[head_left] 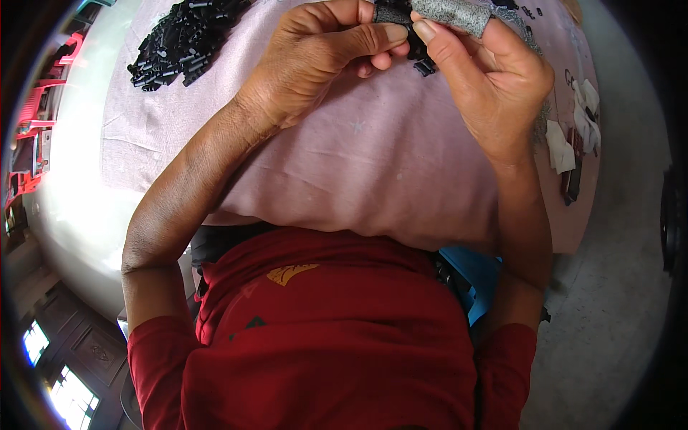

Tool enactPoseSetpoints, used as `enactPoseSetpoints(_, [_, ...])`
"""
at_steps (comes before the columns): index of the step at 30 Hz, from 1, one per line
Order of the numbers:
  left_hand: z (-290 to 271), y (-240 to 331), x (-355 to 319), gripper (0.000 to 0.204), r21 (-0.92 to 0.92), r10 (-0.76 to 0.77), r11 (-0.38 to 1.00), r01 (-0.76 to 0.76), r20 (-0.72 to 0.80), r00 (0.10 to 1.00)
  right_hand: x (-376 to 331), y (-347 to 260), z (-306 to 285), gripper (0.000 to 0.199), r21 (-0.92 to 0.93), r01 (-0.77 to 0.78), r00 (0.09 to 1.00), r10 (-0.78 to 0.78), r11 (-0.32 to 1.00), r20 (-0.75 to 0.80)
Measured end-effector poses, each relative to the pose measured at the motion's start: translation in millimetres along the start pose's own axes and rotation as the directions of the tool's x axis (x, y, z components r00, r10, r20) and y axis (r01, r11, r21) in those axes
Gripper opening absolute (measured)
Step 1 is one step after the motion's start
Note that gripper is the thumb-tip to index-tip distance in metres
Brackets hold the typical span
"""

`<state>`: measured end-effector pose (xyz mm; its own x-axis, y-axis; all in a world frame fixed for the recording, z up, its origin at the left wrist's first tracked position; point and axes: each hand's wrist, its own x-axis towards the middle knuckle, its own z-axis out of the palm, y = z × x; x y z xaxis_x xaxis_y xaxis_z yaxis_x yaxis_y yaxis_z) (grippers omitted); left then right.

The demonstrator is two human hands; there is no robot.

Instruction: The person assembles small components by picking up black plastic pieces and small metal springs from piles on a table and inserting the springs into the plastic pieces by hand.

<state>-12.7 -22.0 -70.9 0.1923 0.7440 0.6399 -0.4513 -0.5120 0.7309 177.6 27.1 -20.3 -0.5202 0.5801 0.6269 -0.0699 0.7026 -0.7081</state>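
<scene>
Mid-work, a black piece [411,30] is pinched by left hand [315,54] and right hand [505,82]; whether the black heap [183,44] is finished cannot be told.

At upper left we see small black plastic cylinders [175,50], faintly glossy, on a creased pale pink matt cloth [358,172]; near the top edge, the speckled grey finger wrap [459,16] looks like rough-textured fabric
</scene>
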Motion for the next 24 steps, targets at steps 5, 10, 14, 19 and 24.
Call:
enactPoseSetpoints(5, [23.6, 27.3, 1.9, 0.013, -0.305, -0.586, 0.808, 0.503, -0.342, 0.734, -1.6, 25.6, -22.9, 0.020, -0.204, 0.134, 0.981, -0.101, 0.970, 0.164])
enactPoseSetpoints(10, [18.2, 26.5, -1.7, 0.015, -0.356, -0.610, 0.787, 0.503, -0.330, 0.721, 4.2, 25.2, -2.7, 0.023, 0.548, 0.166, 0.983, -0.180, 0.820, -0.028])
enactPoseSetpoints(14, [20.8, 31.1, 1.6, 0.017, -0.408, -0.646, 0.753, 0.517, -0.305, 0.700, -0.8, 8.7, -16.7, 0.027, 0.013, 0.015, 0.997, -0.016, 1.000, 0.078])
enactPoseSetpoints(19, [17.8, 28.4, 1.9, 0.019, -0.439, -0.680, 0.719, 0.538, -0.287, 0.675, 12.3, 42.7, 10.5, 0.025, 0.608, 0.161, 0.983, -0.182, 0.777, -0.027])
enactPoseSetpoints(24, [17.0, 26.9, 0.2, 0.019, -0.436, -0.672, 0.727, 0.530, -0.293, 0.681, 11.8, 45.3, 14.4, 0.023, 0.865, 0.368, 0.901, -0.362, 0.341, -0.240])
